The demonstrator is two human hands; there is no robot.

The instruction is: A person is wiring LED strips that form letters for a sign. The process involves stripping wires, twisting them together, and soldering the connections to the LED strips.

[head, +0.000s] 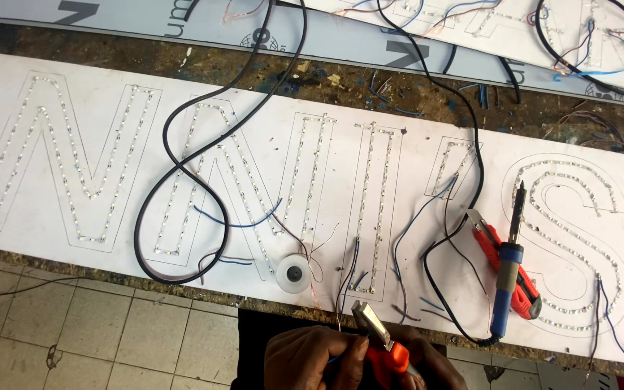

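Observation:
At the bottom edge, my left hand (312, 357) and my right hand (427, 365) meet around an orange-handled cutter (378, 339) with its metal jaws pointing up and left. Thin red and blue wires (342, 292) hang from the white sign board (110, 256) just above the jaws. Rows of small LEDs (370, 209) trace large letter outlines on the board. Which hand carries the cutter's weight is hard to tell; the fingers of both wrap it.
A blue-handled soldering iron (508, 267) lies across an orange utility knife (503, 271) on the right. A white solder spool (293, 274) sits near the front edge. A black cable (182, 173) loops over the board. More boards (471, 29) lie behind. Tiled floor (95, 332) below.

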